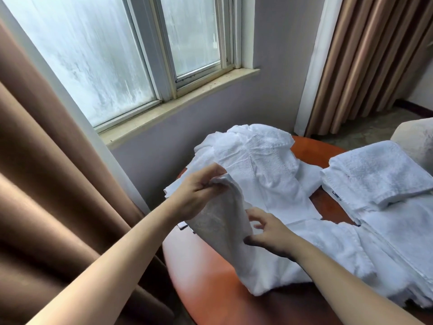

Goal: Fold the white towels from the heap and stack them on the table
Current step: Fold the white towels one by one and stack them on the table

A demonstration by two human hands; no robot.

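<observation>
My left hand (199, 193) pinches the top corner of a white towel (225, 233) and holds it up above the round orange-brown table (210, 289). The towel hangs down to the tabletop. My right hand (269, 231) pinches the same towel's right edge lower down, thumb under and fingers spread. Behind the hands a rumpled heap of white towels (262, 160) lies on the table's far side. A folded white towel (379, 174) sits at the right on flat white cloth (398, 235).
Brown curtains hang at the left (46, 184) and at the back right (365, 62). A window with a stone sill (178, 104) is behind the table. A pale upholstered seat (419, 141) shows at the right edge.
</observation>
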